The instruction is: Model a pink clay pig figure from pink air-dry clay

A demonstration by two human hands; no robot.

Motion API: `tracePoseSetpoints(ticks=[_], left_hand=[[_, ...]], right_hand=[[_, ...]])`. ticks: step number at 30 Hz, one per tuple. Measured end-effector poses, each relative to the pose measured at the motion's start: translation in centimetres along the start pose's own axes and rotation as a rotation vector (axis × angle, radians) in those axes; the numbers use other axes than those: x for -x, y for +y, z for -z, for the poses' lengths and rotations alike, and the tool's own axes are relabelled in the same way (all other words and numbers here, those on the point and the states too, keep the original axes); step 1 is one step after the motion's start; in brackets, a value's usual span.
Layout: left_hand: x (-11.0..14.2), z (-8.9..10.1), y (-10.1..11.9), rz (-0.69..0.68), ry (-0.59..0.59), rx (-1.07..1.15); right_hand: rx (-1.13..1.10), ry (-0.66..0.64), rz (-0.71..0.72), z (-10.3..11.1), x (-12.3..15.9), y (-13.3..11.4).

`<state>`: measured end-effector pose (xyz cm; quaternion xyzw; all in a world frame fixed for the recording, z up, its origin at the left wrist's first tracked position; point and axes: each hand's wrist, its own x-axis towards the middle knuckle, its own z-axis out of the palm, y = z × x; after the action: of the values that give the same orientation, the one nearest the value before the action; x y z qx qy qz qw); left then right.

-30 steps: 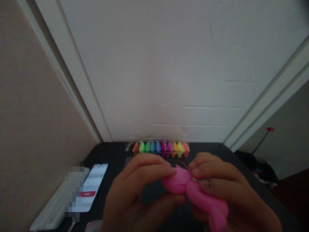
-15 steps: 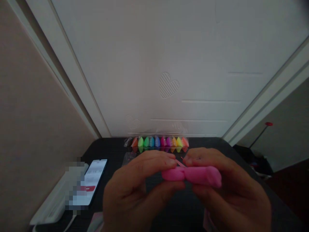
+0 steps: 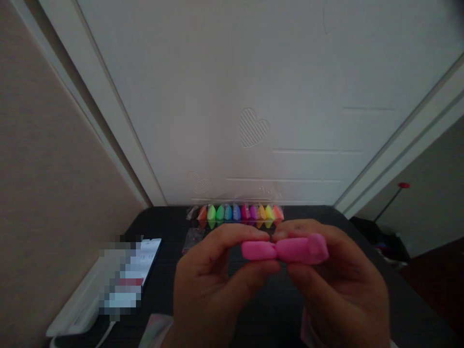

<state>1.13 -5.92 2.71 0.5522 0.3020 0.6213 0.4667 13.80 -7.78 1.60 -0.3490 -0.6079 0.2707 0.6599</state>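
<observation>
A pink clay figure (image 3: 286, 250) is held level between both my hands above a black table (image 3: 170, 227). My left hand (image 3: 213, 280) pinches its smaller rounded end between thumb and fingers. My right hand (image 3: 344, 290) grips the longer, thicker part, fingers closed over the top and thumb below. The two hands nearly touch at the narrow joint of the clay.
A row of coloured clay packs (image 3: 239, 213) lies at the table's far edge against a white door (image 3: 253, 96). A small clear bag (image 3: 192, 239) lies just in front of the packs. A phone (image 3: 134, 275) lies on the left, beside a white object with a cable.
The pink clay has been turned from hanging down on the right to lying level, and both hands have lifted it slightly. The thin pink stick seen between the fingers earlier no longer shows.
</observation>
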Motion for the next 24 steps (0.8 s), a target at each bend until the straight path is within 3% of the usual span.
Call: tracePoseSetpoints(ticks=[11, 24], left_hand=[[-0.12, 0.03, 0.11, -0.024, -0.044, 0.005], [-0.68, 0.31, -0.52, 0.091, -0.066, 0.071]], right_hand=[[0.030, -0.004, -0.003, -0.18, -0.16, -0.30], [0.038, -0.048, -0.069, 0.21, -0.36, 0.02]])
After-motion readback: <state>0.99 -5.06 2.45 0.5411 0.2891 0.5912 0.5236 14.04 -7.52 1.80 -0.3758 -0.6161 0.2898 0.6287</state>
